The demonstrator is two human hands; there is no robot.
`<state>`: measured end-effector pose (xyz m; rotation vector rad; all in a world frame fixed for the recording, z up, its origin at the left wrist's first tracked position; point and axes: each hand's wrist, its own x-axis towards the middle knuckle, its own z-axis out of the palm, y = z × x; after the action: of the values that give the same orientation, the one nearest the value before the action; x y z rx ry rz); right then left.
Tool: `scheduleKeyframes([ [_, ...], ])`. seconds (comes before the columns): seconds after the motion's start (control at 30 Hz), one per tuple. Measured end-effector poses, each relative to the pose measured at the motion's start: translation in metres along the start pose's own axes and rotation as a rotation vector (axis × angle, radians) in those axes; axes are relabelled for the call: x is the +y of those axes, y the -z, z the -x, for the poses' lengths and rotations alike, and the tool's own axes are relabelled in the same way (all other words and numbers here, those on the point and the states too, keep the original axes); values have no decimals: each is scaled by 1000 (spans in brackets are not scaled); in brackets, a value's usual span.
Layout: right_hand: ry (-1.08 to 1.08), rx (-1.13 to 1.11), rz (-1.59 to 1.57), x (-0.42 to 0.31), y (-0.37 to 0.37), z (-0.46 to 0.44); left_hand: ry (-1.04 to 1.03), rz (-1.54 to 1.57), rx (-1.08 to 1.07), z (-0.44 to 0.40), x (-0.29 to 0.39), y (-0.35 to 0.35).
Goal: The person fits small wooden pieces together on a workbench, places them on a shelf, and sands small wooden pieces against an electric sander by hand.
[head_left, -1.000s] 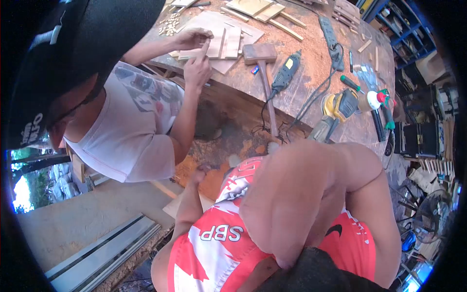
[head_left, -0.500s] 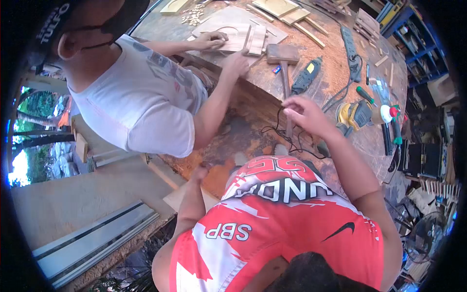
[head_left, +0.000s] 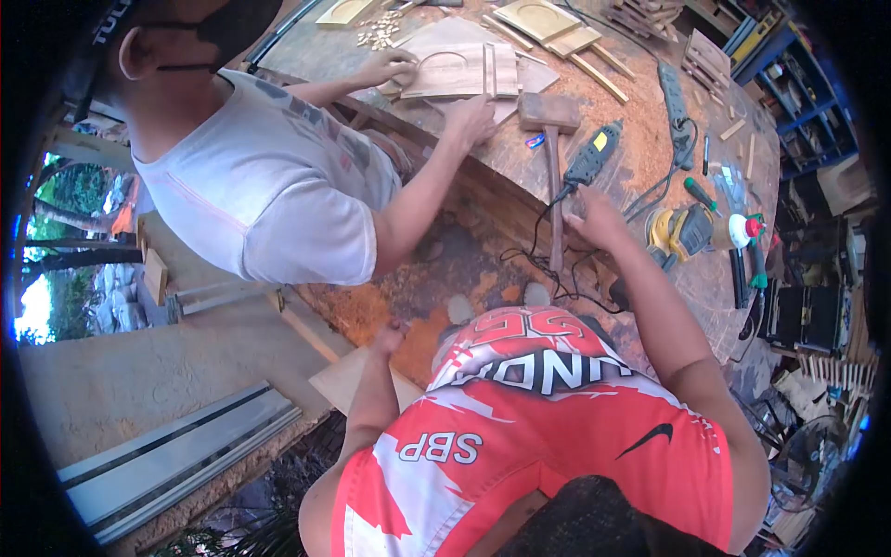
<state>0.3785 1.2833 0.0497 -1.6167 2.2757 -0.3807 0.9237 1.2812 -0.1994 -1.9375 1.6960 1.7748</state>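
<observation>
"SBP" and a black swoosh showed on the red-and-white jersey; "TUL" was readable on a co-worker's black cap. The right hand, fingers loosely bent, was beside the brown wooden mallet, whose handle overhung the surface; whether they touched was unclear. The left hand hung low, its grip too small to tell. A dark rotary tool with a yellow label, a yellow-and-black sander and a red-and-white-capped bottle, contents indistinct, lay nearby.
</observation>
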Motion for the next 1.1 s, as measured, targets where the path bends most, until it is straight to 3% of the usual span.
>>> scheduleKeyframes([
  [0.07,-39,-220,76,1,1,-3,34,0,91,2,-2,-3],
  [0.17,-52,-409,111,-5,5,1,100,-2,50,3,-3,-1],
  [0.27,-79,-456,192,-17,8,6,90,64,19,6,-1,-5],
  [0.6,-78,-524,186,-17,6,7,67,-29,25,-7,13,-9],
  [0.9,-28,-400,241,-9,-2,16,75,-69,-96,0,42,0],
  [1.1,-77,-511,247,-12,1,12,142,-6,-54,2,41,7],
])
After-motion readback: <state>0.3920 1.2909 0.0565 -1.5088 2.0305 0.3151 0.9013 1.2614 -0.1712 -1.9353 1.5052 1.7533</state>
